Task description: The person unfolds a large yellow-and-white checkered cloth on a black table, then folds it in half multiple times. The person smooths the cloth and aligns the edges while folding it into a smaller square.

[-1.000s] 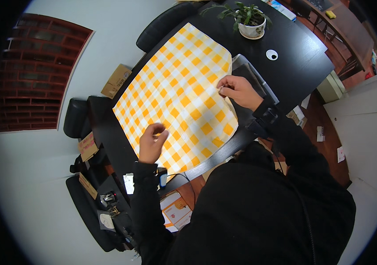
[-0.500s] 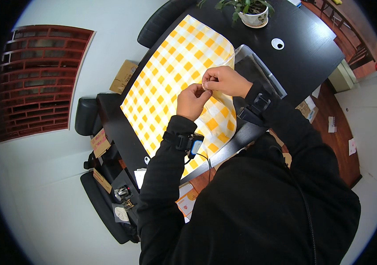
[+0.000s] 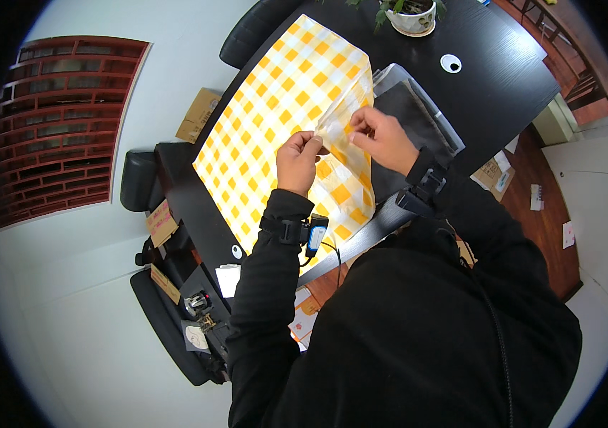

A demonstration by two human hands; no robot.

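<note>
On the black surface (image 3: 493, 100), the left hand (image 3: 298, 161) pinches the checked cloth (image 3: 272, 121); the right hand (image 3: 387, 143) curls loosely nearby, its hold unclear.

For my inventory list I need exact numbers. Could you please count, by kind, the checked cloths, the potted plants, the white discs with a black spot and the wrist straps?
Checked cloth: 1
Potted plant: 1
White discs with a black spot: 2
Wrist straps: 2
Total: 6
</note>
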